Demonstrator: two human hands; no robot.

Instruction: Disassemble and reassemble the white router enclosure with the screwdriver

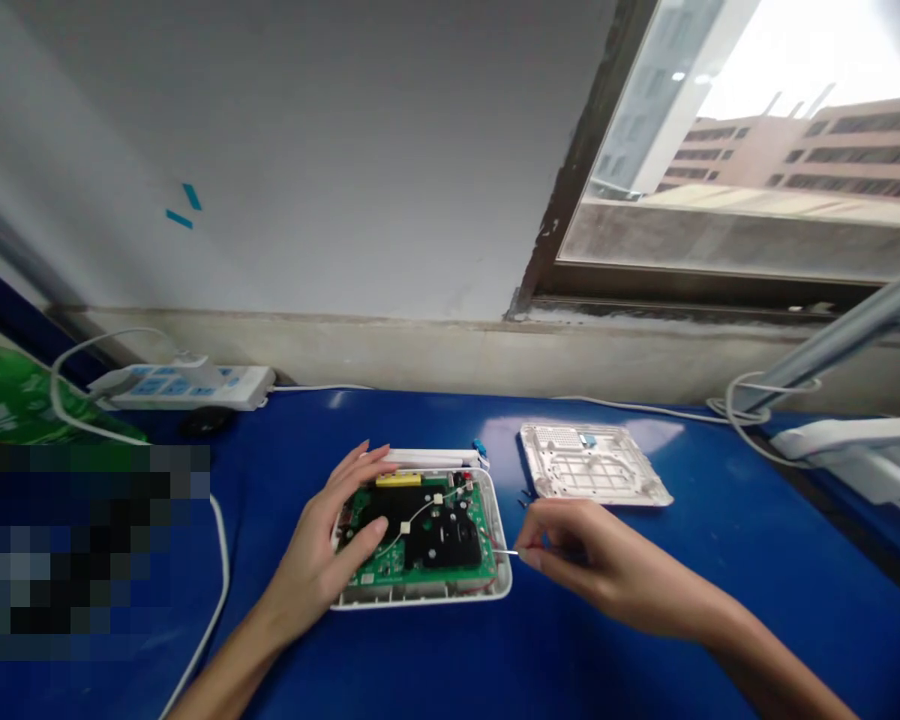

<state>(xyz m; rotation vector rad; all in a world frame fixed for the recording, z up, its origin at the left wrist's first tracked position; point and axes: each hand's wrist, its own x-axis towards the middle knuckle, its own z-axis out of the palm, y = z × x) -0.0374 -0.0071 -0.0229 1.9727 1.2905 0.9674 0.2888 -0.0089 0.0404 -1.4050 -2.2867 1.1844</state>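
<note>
My right hand pinches thin tool, 3 o'clock | left hand spread, 9 o'clock | slip could gouge circuit board!

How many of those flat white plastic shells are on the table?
2. One shell holds the green circuit board, under the left hand; the other shell lies behind the right hand. I see no others.
</note>
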